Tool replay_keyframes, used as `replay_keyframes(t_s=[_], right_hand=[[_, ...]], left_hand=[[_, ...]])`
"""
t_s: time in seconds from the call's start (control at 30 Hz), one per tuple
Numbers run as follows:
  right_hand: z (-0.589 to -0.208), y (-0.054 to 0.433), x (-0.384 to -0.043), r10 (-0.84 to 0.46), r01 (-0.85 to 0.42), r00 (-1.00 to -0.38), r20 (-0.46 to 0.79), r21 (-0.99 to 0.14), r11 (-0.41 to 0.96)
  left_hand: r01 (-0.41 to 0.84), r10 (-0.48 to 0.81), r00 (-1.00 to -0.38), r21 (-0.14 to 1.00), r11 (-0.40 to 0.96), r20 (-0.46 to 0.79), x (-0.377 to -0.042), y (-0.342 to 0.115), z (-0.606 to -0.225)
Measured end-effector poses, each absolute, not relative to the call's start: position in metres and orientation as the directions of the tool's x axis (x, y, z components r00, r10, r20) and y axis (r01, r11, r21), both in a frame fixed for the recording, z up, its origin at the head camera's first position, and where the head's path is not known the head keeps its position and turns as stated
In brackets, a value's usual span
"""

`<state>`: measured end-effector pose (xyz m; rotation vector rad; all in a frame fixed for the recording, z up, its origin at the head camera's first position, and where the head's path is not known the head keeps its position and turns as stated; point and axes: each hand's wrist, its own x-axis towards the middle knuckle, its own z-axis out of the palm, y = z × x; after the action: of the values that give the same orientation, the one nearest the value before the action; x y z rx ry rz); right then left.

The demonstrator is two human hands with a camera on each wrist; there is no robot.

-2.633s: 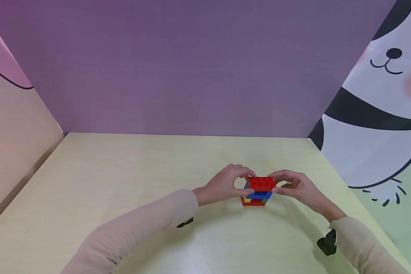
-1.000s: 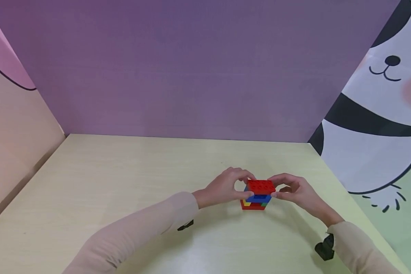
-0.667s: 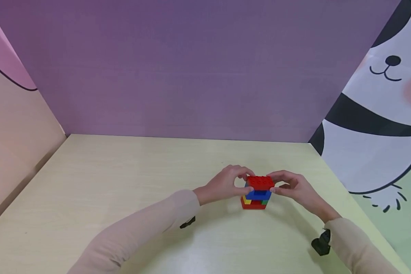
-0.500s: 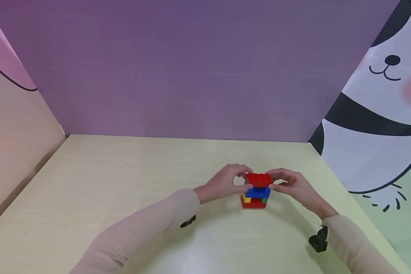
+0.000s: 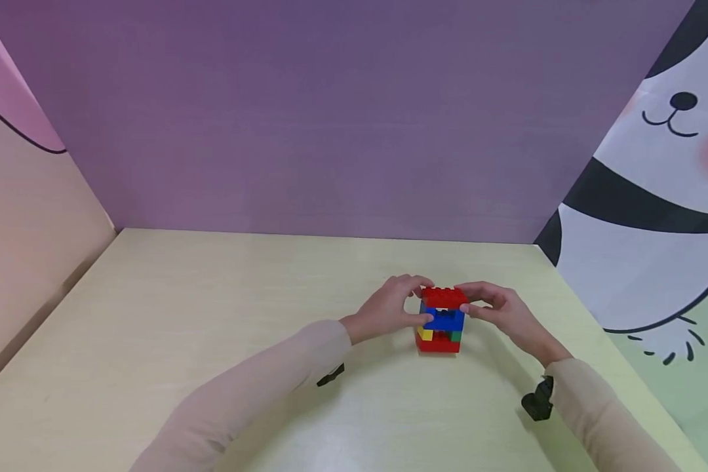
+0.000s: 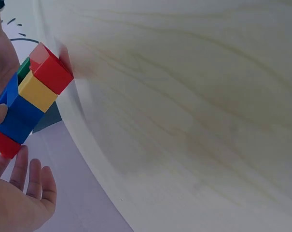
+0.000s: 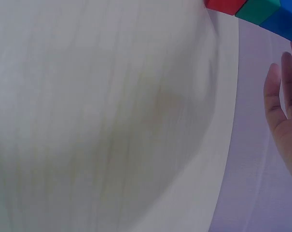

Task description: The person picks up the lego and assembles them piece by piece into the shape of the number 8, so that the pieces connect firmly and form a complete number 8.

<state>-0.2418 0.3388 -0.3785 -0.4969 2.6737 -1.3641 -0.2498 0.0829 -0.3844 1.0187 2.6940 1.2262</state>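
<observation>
A small stack of toy building bricks (image 5: 445, 320) stands near the right of the table in the head view. It has a red base (image 5: 438, 345), a yellow brick (image 5: 426, 334) and a green brick (image 5: 455, 336) above that, then blue, with a studded red brick (image 5: 444, 298) on top. A see-through gap shows under the top brick. My left hand (image 5: 387, 307) pinches the stack's left side, thumb on the blue brick (image 6: 21, 113). From the right, my right hand (image 5: 505, 313) pinches the upper corner, thumb by the red brick. Fingertips behind the stack are hidden.
The pale wooden table (image 5: 212, 328) extends to the left and front. A purple wall (image 5: 330, 118) rises behind it. At the right is a panel with a panda picture (image 5: 655, 196). Dark wrist cameras hang under both sleeves.
The stack's top has shifted back and up in view with both hands, showing more of the front faces and less of the studded top. Both hands keep their hold.
</observation>
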Motion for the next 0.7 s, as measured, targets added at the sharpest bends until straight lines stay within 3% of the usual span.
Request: replay_keyframes(t_s=[0.33, 0.7], right_hand=[[-0.3795, 0.3369, -0.2474, -0.313, -0.206, -0.949, 0.029, -0.810, 0.549], [-0.3793, 0.3396, -0.2446, -0.327, -0.228, -0.944, 0.049, -0.812, 0.538]], left_hand=[[0.538, 0.537, -0.809, 0.671, 0.510, 0.240, -0.2517, 0.0868, -0.3862], [0.562, 0.558, -0.791, 0.659, 0.500, 0.251, -0.2497, 0.0860, -0.3871]])
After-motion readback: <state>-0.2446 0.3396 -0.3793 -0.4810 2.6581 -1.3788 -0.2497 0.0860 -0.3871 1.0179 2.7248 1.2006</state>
